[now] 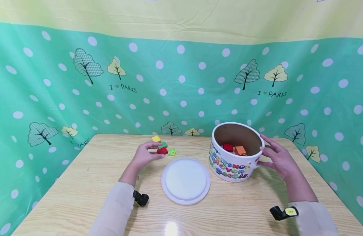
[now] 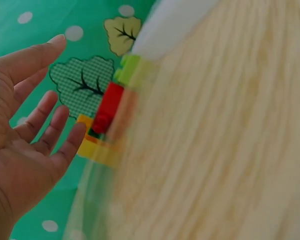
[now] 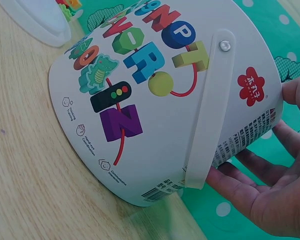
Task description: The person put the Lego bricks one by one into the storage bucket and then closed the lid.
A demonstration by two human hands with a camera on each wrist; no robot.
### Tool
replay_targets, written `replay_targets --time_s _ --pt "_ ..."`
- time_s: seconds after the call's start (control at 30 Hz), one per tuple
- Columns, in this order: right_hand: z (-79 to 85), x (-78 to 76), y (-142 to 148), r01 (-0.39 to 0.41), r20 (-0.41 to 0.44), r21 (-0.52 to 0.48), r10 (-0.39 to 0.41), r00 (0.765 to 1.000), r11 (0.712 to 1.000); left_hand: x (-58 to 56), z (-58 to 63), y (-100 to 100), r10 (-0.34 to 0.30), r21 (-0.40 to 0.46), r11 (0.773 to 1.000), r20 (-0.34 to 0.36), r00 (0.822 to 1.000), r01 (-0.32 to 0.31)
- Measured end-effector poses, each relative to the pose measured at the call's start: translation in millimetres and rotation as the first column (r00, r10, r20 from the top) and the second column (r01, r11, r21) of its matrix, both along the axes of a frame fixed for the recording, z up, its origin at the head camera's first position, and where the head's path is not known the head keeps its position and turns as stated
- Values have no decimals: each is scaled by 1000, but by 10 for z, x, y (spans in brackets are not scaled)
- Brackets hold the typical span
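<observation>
My left hand (image 1: 144, 155) hovers beside a small group of toy bricks, its fingers loosely spread. A red brick (image 1: 162, 150) lies nearest its fingertips, with a light green brick (image 1: 171, 152), a dark green brick (image 1: 163, 144) and a yellow brick (image 1: 156, 139) around it. In the left wrist view a gap shows between the fingers and the red brick (image 2: 109, 106). On the right, my right hand (image 1: 280, 160) holds the side of a white, letter-printed bucket (image 1: 228, 165), fingers spread around its wall near the rim. Inside the bucket sit a red block (image 1: 228, 147) and an orange block (image 1: 240, 150).
A round white lid (image 1: 185, 180) lies flat on the wooden table (image 1: 216, 213) between the hands. The bucket's white strap handle (image 3: 210, 110) hangs down its side. A green dotted curtain (image 1: 181, 88) stands behind the table.
</observation>
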State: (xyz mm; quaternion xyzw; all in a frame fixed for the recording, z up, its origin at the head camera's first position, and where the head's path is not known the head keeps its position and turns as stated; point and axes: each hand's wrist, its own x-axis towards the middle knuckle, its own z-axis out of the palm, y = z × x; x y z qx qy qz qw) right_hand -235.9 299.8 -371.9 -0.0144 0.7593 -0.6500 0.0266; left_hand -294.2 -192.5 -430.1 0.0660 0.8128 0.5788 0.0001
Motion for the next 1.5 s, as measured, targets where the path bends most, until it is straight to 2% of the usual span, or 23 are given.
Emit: replay_targets --time_s 0.23,0.37,0.8,1.03,1.3,1.5 --pt "6 -4 17 24 7 9 -25 1000 1000 -144 -117 -57 29 -71 997 28 999 -27" --pt "11 -10 21 20 9 13 -20 1000 1000 -205 -159 -59 36 -103 994 21 999 -33" --pt "3 3 14 4 10 12 -4 1000 1000 -301 -234 -22 12 -195 981 -5 1000 -13" --pt "6 2 3 -3 9 7 3 1000 1000 -286 -224 -36 18 -224 974 -3 1000 -18" --pt "15 8 -7 1 12 9 -1 1000 1000 -220 -194 -120 -41 -245 968 31 999 47" --pt "14 6 -5 -3 8 2 3 1000 1000 -187 -190 -156 -19 -269 963 24 1000 24"
